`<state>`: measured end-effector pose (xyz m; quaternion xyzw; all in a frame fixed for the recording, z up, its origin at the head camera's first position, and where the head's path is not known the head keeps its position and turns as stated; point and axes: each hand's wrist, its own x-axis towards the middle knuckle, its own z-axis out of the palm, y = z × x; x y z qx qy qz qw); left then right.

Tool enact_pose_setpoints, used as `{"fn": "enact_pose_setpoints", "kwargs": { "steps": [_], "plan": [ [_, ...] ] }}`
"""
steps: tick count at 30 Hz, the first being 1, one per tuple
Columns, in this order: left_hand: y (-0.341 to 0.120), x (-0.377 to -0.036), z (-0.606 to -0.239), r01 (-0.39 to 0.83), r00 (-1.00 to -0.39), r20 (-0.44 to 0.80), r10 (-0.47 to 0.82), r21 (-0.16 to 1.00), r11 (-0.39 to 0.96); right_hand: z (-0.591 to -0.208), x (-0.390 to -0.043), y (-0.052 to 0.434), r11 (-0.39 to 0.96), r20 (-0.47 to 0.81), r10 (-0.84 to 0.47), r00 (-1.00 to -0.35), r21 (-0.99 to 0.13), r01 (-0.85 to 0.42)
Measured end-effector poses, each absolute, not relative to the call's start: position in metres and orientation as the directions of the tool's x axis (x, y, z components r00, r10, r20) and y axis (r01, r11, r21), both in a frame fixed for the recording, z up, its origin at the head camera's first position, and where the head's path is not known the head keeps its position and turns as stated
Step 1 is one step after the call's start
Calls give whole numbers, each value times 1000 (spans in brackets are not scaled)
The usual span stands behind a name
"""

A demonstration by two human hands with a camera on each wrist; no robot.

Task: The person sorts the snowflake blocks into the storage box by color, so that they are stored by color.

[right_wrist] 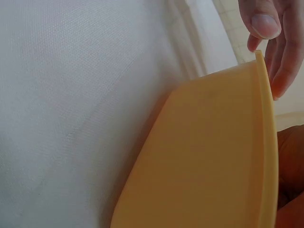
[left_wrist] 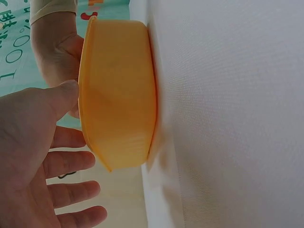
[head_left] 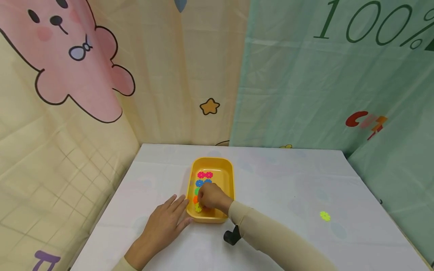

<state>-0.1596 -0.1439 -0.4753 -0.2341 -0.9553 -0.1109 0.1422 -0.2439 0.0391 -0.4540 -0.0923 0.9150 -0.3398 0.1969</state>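
A yellow tray stands on the white table, holding small flower-shaped pieces. Two pink pieces lie at its far end, followed by two blue pieces, then a green piece, an orange piece and a yellow piece down the left side. My right hand reaches into the tray, fingers curled down beside these lower pieces. Its fingertips are hidden, and I cannot tell whether they pinch a piece. My left hand lies at the tray's near left corner with fingers extended, its thumb at the rim.
A lone yellow-green flower piece lies on the table far to the right. Below the right wrist shows a black object. Printed curtains hang behind the table and along both sides.
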Motion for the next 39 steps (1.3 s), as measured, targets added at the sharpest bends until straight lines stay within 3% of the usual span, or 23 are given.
{"fn": "enact_pose_setpoints", "kwargs": {
  "steps": [16,26,39],
  "plan": [
    [-144,-161,-476,498,-828,361,429,121,859,-458,-242,30,803,-282,-300,-911,-591,-81],
    [-142,-160,-474,494,-835,348,426,131,860,-451,-243,32,851,-221,-316,-922,-496,-173],
    [-142,-160,-471,472,-856,305,417,130,872,-415,-253,81,709,-183,-279,-943,-701,-74]
  ]
}}
